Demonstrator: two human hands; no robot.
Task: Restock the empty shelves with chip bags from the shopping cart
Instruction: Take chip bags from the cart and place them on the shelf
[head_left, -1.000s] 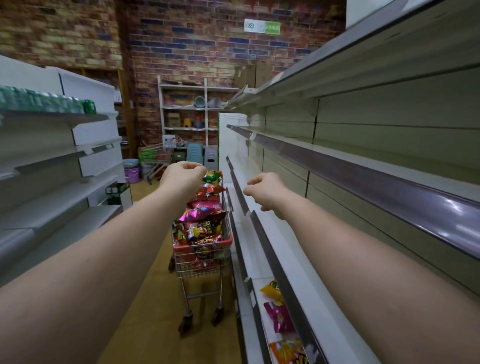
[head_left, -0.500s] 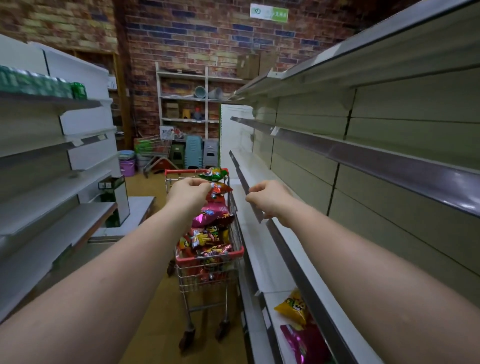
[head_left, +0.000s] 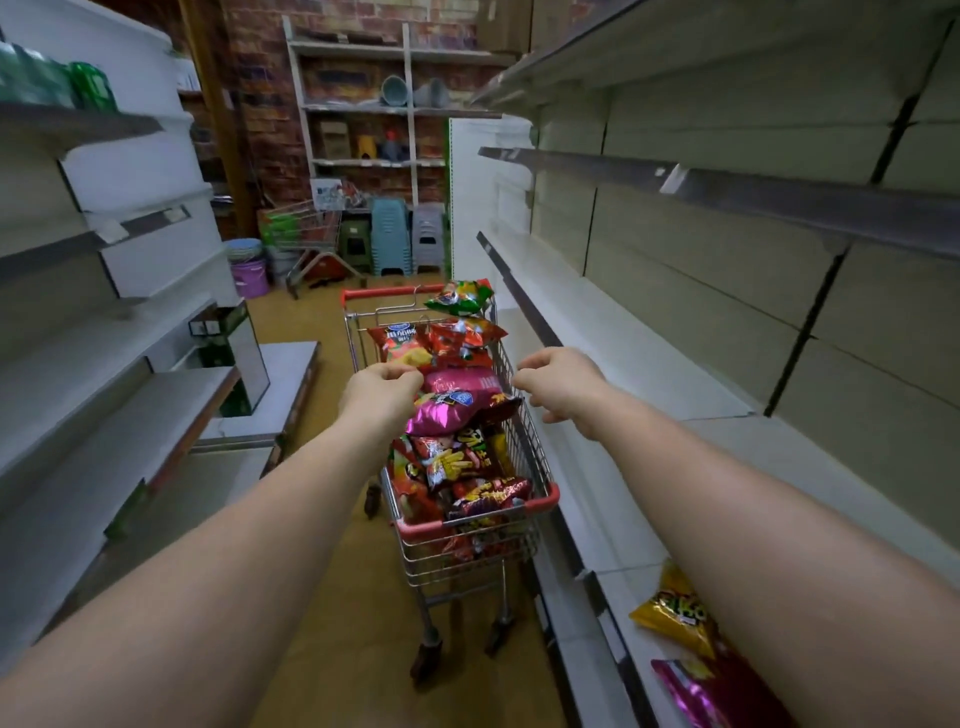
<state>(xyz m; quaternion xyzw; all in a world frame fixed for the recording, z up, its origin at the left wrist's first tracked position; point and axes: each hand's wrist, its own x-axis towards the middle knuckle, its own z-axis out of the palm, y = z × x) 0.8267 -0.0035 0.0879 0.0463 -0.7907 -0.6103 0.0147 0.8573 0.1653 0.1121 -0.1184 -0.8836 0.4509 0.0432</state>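
**Reach into the cart for the next chip bag**

The step in hand is judged to be the pick-up of another bag: both arms are stretched out over the shopping cart (head_left: 470, 512), which is parked in the aisle just beside the right-hand shelving. The left hand (head_left: 382, 395) is held over the heap with its fingers curled, at the edge of the pink chip bag (head_left: 457, 410) on top; whether that bag is actually pinched cannot be told. The right hand (head_left: 558, 387) is poised over the cart's right rim, fingers loosely bent, and nothing is seen to be held in it.

The cart is heaped with bags, a green bag (head_left: 460, 297) lying at the far end near the red handle. On the low shelf (head_left: 613, 525) near the right forearm a yellow bag (head_left: 675, 613) and a magenta bag (head_left: 696, 691) are already laid; the shelves above are bare.

A firm grip on a top bag is called for next, then a lift clear of the wire sides and a swing right to the shelf. Loosely stacked neighbours could be dragged off with it.

Further off, stacked plastic stools (head_left: 389, 234), a second cart (head_left: 306, 234) and a purple bucket (head_left: 250, 278) are set against the brick wall, well apart from the reach.
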